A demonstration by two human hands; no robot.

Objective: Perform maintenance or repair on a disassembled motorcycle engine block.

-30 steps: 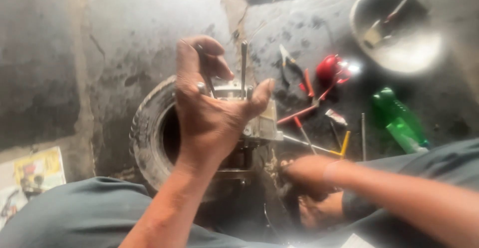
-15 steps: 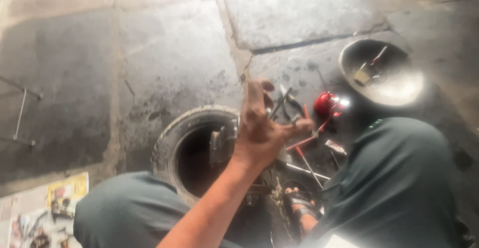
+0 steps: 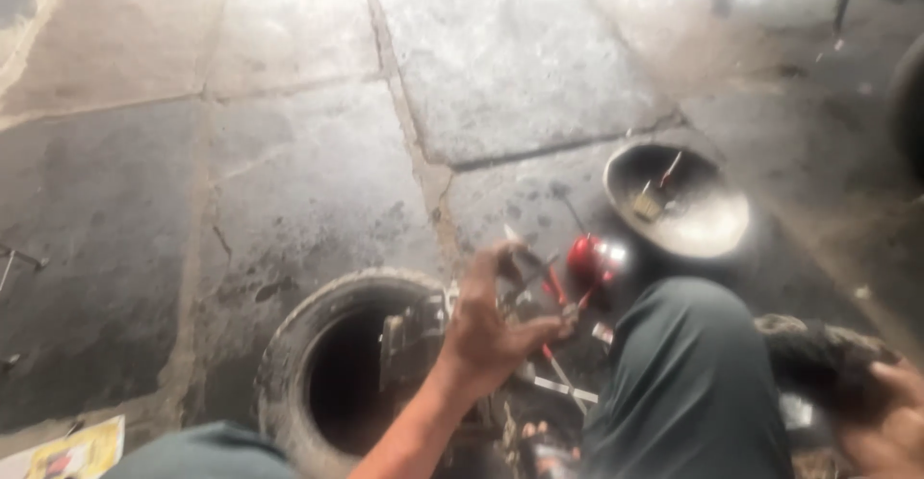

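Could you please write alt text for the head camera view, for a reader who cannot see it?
A person's left hand rests on a metal part set on a small tyre on a stone floor. Their right hand grips a dark object at the lower right; a metal bowl sits beyond.

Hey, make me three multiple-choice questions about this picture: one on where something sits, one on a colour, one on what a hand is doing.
1. Where does the metal bowl sit?
A. inside the tyre
B. on the stone floor, up and right of the tyre
C. on the person's knee

2. What colour is the round object between the bowl and the left hand?
A. red
B. blue
C. white

3. What is the left hand doing?
A. resting flat on bare floor
B. hanging free in the air
C. gripping the metal part at the small tyre

Answers: 1 B, the bowl stands on a floor slab beyond the knee. 2 A, it shows bright red. 3 C, the fingers curl over the metal part at the tyre's rim.
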